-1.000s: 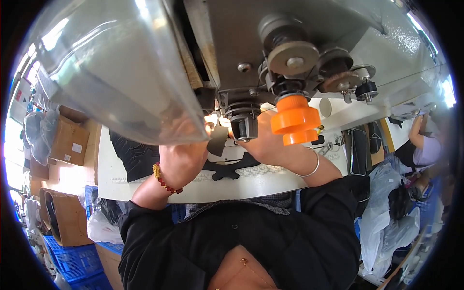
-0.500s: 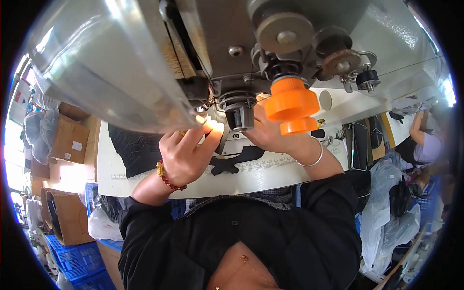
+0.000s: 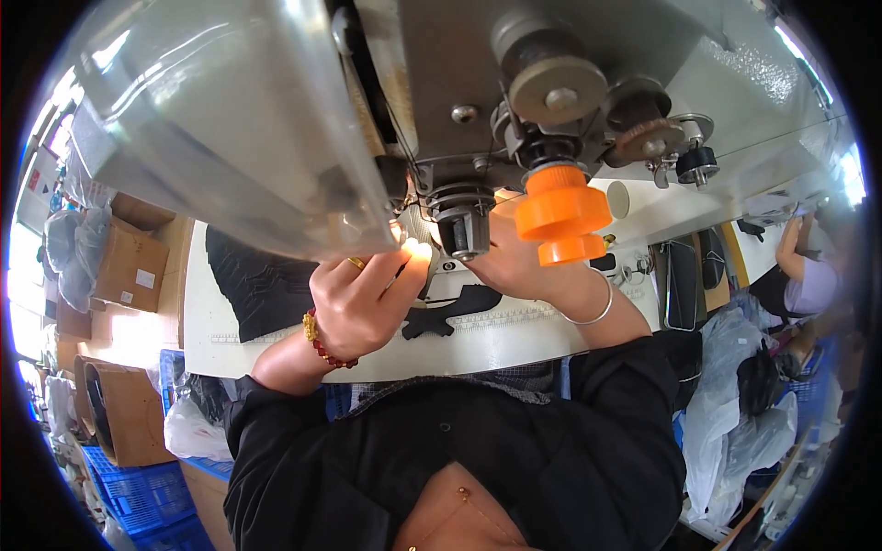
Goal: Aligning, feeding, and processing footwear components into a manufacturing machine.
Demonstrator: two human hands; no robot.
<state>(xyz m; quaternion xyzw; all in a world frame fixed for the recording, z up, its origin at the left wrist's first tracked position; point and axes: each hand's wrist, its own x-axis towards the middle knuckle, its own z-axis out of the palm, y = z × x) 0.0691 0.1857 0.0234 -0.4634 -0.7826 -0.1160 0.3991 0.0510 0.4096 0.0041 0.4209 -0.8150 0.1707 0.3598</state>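
A sewing machine (image 3: 464,216) with a metal head and an orange dial (image 3: 562,207) hangs over the middle of the white table (image 3: 367,361). Lit brightly beside its needle area, my left hand (image 3: 363,298) has its fingers bent and pressed together. Whatever they pinch is too small or hidden to make out. My right hand (image 3: 519,262) is on the other side of the needle area, its fingertips hidden behind the machine parts. A small black cut fabric piece (image 3: 450,312) lies on the table between my wrists, close to a printed ruler strip.
Several layers of black fabric (image 3: 253,285) lie left of my left hand. A clear plastic shield (image 3: 239,138) overhangs the upper left. Cardboard boxes (image 3: 133,262) and blue crates (image 3: 142,491) stand at left. Plastic bags (image 3: 726,386) hang at right, near another person (image 3: 808,271).
The machine has shifted slightly right and down in view. My left hand has moved a little to the right, its fingers drawn closer together. My right hand stays nearly in place.
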